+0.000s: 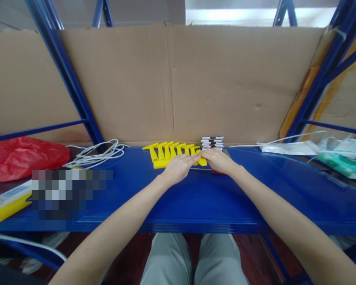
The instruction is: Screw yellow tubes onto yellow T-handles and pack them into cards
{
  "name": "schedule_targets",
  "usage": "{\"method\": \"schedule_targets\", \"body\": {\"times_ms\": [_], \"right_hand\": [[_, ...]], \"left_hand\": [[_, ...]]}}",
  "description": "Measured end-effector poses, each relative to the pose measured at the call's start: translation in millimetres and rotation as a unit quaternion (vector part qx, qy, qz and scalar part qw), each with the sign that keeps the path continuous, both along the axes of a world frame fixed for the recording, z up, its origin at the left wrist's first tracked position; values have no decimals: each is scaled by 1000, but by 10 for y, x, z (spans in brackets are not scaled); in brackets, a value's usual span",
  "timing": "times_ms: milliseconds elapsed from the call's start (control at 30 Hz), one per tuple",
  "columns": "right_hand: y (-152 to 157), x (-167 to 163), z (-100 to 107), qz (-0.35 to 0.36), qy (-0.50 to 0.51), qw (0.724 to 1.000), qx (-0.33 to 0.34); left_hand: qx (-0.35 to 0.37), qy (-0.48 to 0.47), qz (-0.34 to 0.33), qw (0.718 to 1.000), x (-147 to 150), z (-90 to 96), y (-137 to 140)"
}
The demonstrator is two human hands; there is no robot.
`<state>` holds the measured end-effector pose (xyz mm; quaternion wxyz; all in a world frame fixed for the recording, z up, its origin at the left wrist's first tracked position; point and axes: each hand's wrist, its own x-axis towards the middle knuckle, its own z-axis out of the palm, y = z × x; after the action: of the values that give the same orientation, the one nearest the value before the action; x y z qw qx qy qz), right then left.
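A row of several yellow T-shaped plastic pieces [161,163], like small scrapers, stands at the back of the blue shelf. My left hand [178,168] is in front of the row, its fingers closed together and reaching right to meet my other hand. My right hand [216,159] bends down with its fingers closed at the row's right end. Between the fingertips of both hands is a yellow piece [203,162], mostly covered. Directly behind my right hand rises a stack of small white packets [212,141] with dark bands. Something red, partly hidden, lies beneath my right wrist.
Cardboard [219,87] backs the blue shelf [178,202] between blue posts. At left are a red plastic bag [26,156], a coiled white cable [103,154] and a blurred-out patch. A white-and-green packet [341,163] and white cables lie at right.
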<state>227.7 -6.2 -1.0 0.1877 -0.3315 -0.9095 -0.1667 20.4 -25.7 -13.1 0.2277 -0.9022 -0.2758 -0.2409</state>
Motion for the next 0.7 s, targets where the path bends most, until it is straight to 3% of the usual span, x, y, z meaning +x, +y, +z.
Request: {"method": "schedule_targets", "body": {"times_ms": [133,233,367,433,700], "right_hand": [[8,21,19,-18,12,1000,-5],[50,83,21,-47,77,995,-41],[128,171,-8,-104,229,957,-141],[148,167,-47,-104,259,940,-198],[63,-6,-104,-103,138,954,-247]], "left_hand": [[0,-11,13,1000,-36,4,26],[4,-24,30,999,-90,8,77],[8,-61,49,997,-162,-5,157],[0,-70,51,996,-175,-24,180],[-28,-42,54,997,-111,-12,96]]}}
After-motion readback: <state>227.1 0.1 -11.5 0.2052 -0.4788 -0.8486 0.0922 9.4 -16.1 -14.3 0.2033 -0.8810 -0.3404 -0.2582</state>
